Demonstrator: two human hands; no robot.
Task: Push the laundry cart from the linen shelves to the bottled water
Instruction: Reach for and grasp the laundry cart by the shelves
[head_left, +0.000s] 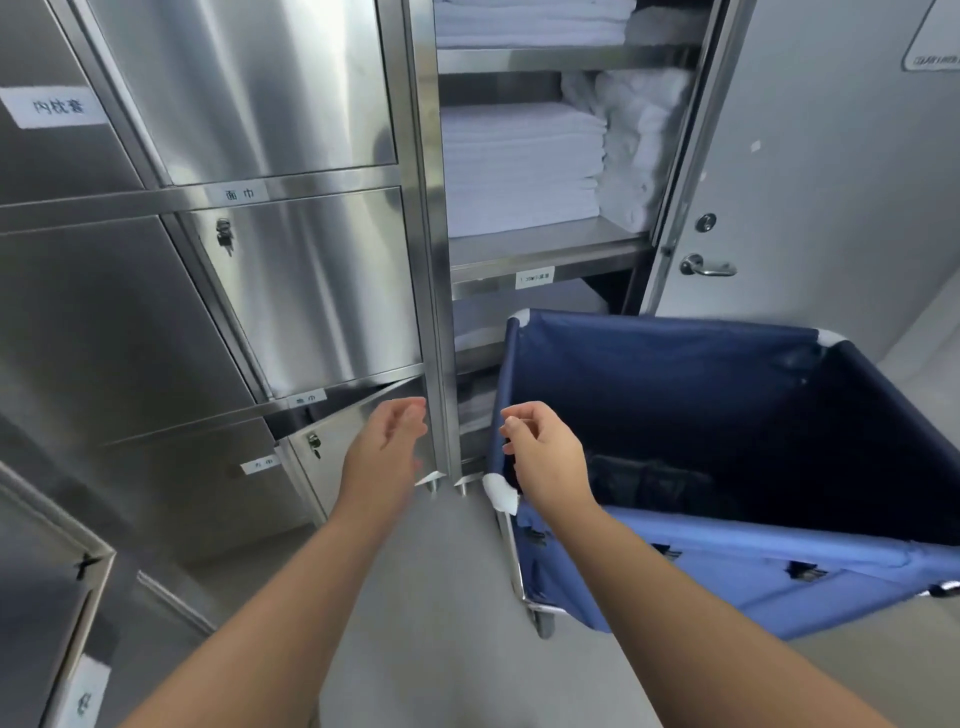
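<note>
Reaching out, both empty: left hand (387, 441) open, right hand (540, 457) loosely curled over cart (675, 551) corner. Parked beside shelves (545, 249) of towels (519, 166).

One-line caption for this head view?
Both hands, left and right, open beside the blue laundry cart at linen shelves.

Even, cool indoor light fills the scene, bright without harsh shadows. Broad soft glare streaks the stainless-steel cabinet doors (291, 291) from 9 to 12 o'clock. The folded white towels (519, 166) at 12 o'clock are nearly washed out, their layers faint. The blue laundry cart's (727, 566) interior at 3 o'clock falls into deep shadow. Straight lines bow toward the edges, wide-angle distortion. The whole picture is slightly soft; the small labels are blurred.
</note>
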